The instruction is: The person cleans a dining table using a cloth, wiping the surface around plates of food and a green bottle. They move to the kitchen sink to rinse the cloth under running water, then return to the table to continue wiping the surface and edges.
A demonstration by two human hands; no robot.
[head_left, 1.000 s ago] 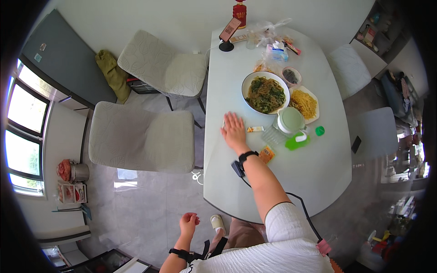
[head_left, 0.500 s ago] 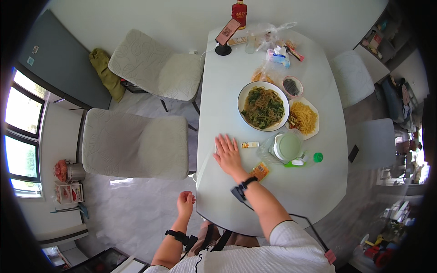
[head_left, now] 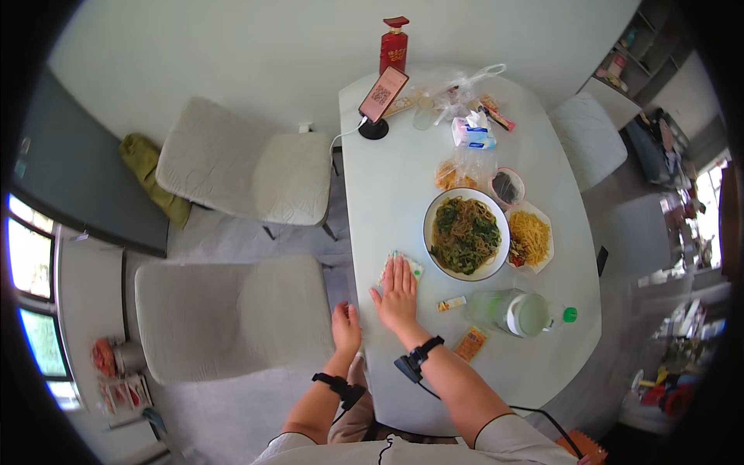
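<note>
My right hand (head_left: 397, 301) lies flat with stretched fingers on a white cloth or tissue with coloured spots (head_left: 415, 270), near the left edge of the table. Most of that piece is hidden under the fingers. Just off the same edge, my left hand (head_left: 346, 332) has its fingers curled in. What it may hold is hidden. To the right of my right hand lies a small white-and-yellow packet (head_left: 452, 304). An orange packet (head_left: 470, 343) rests closer to me. A white bowl of noodles and greens (head_left: 466, 235) stands farther off.
A clear jug with a pale green lid (head_left: 532, 314) and a green-capped bottle (head_left: 570, 315) stand right. Beyond are a plate of yellow shreds (head_left: 531, 236), a small tub (head_left: 507, 187), tissues (head_left: 473, 132) and a phone on a stand (head_left: 383, 94). Grey chairs (head_left: 232, 318) flank the left side.
The whole view has shifted. My left hand has moved forward along the table edge, closer to my right hand. The spotted cloth or tissue now shows beyond my right fingertips.
</note>
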